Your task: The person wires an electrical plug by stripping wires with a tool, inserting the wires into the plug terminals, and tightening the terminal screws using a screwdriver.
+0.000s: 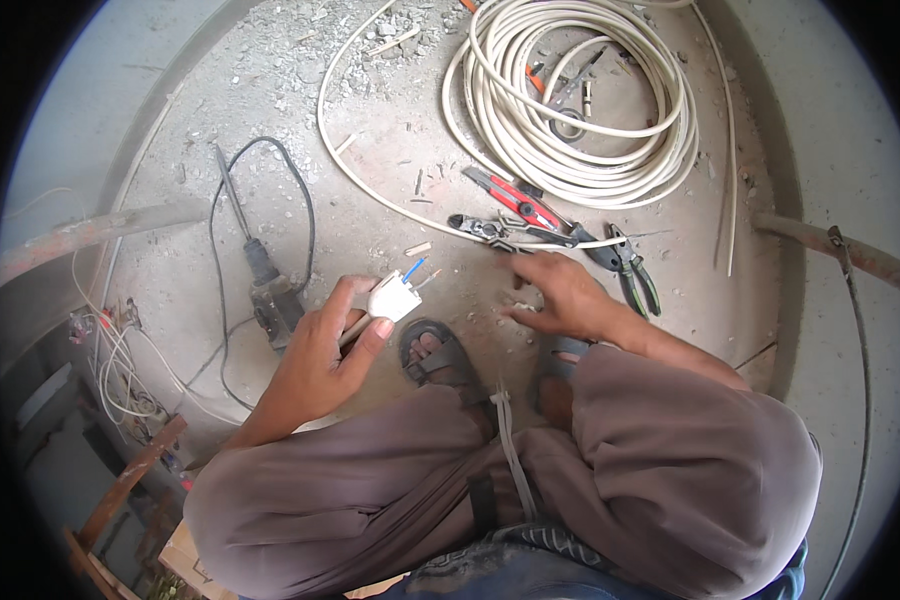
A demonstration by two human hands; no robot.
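Observation:
My left hand is closed on a white plastic plug fitting, with a cable below it and short stripped wires, one blue, sticking out of its top. My right hand reaches over the dusty floor with thumb and fingers apart, its fingertips close beside a wire-stripping tool. Just beyond that lie a red utility knife and green-and-black pliers, with a white cable running among the tools.
A large coil of white cable lies at the upper right. A power drill with a long bit and black cord lies at the left. Rubble is scattered toward the back. Loose wires, pipes and curved edges flank my legs and sandals.

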